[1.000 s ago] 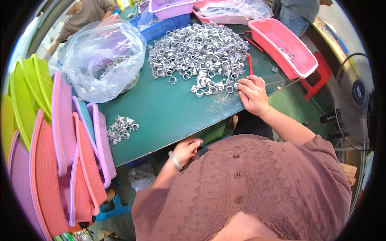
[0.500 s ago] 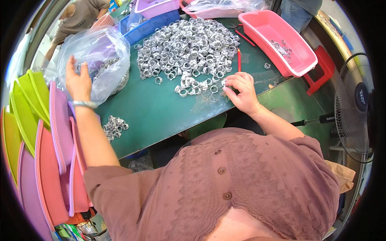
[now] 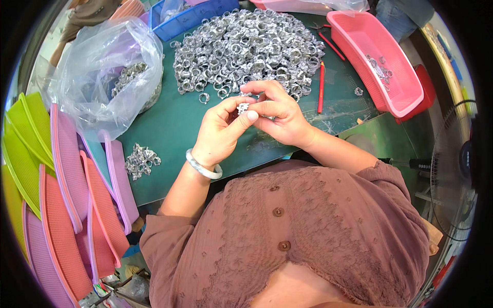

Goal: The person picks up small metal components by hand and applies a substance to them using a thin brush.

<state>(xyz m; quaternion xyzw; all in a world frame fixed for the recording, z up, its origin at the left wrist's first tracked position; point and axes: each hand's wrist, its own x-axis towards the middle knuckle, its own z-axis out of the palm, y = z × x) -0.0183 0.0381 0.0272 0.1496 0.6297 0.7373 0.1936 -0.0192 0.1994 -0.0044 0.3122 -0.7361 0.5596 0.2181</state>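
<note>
In front of my chest, over the near edge of the green table (image 3: 179, 174), my two hands meet. A small silver-coloured ring (image 3: 243, 108) with a knobbly top is pinched between the thumb and forefinger of my left hand (image 3: 218, 131). My right hand (image 3: 282, 115) is closed against it, fingers curled, with a bit of silver metal showing under its forefinger; its exact grip is partly hidden. Just beyond lies a big heap of similar rings (image 3: 246, 46). A smaller cluster of rings (image 3: 141, 160) sits at the table's left.
A clear plastic bag (image 3: 97, 66) holding rings stands left. Pink basket (image 3: 339, 31) with a few rings is at right, near red-handled pliers (image 3: 331, 43) and a red pen-like tool (image 3: 321, 87). Stacked coloured baskets (image 3: 61, 231) crowd the left; a fan (image 3: 452, 164) stands right.
My left hand has come from beside the plastic bag to the middle and now pinches a ring. My right hand has moved left from the heap's near edge to meet it.
</note>
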